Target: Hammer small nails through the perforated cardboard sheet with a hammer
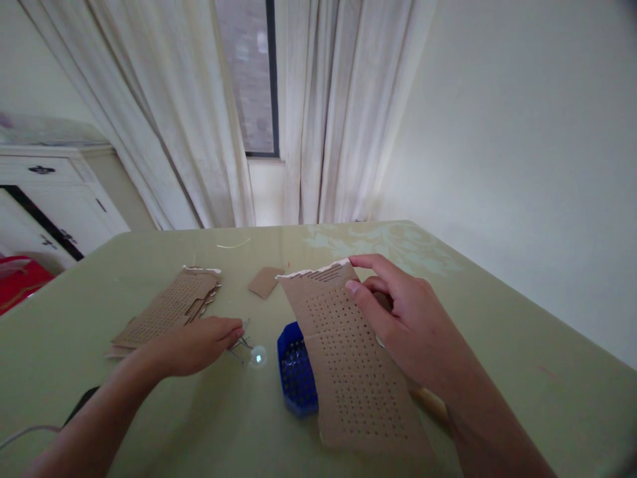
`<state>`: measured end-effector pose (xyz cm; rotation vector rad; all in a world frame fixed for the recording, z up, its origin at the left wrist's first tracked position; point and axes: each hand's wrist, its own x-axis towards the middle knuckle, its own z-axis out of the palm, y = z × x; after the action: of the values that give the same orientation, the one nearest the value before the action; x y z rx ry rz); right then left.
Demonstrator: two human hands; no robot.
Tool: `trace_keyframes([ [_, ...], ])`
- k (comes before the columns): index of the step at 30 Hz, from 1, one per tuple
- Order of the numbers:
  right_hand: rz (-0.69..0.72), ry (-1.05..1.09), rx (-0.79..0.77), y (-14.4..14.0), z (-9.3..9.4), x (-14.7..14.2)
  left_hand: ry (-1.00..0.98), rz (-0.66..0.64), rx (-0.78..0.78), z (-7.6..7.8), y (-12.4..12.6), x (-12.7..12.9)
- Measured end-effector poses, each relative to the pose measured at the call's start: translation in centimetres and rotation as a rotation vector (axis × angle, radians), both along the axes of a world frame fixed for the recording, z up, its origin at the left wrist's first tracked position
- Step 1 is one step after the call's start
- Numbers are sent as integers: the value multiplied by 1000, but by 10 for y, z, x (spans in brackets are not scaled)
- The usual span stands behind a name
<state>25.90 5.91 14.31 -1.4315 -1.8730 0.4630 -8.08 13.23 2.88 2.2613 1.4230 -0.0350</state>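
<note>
My right hand (405, 312) grips the upper right edge of a brown cardboard sheet (361, 372), thumb on its front. Rows of small holes cover the sheet, with slanted slits near its torn white top edge. It stands tilted, hiding part of a blue plastic basket (293, 372) with a holed bottom. My left hand (209, 342) is closed in a pinch at the left of the basket, with several thin, wire-like metal pieces (243, 340) at its fingertips. Their exact kind is too small to make out. Past that hand lies a stack of similar holed cardboard sheets (166, 305).
A small cardboard piece (265, 281) lies beyond the basket. A wooden stick-like thing (430, 401) shows partly under my right forearm. A bright round reflection marks the glossy table (497, 345). At the lower left are a white cord (30, 430) and a dark object.
</note>
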Motion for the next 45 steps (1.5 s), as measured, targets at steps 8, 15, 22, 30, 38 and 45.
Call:
trace_keyframes([
  [8, 17, -1, -19, 1, 1, 0, 63, -19, -60, -17, 3, 10],
  [15, 15, 14, -34, 1, 0, 1, 100, 34, 24, -23, 5, 11],
  [22, 70, 49, -59, 4, 0, 1, 35, 104, 113, -8, 0, 14],
  [30, 168, 320, -129, 15, -11, -2, -826, 202, 140, 25, -25, 51],
  [38, 421, 535, -337, 22, -24, -12, -1410, 274, -159, 32, -45, 74],
  [45, 396, 609, -381, 29, -30, -9, -1565, 269, -350, 39, -49, 79],
])
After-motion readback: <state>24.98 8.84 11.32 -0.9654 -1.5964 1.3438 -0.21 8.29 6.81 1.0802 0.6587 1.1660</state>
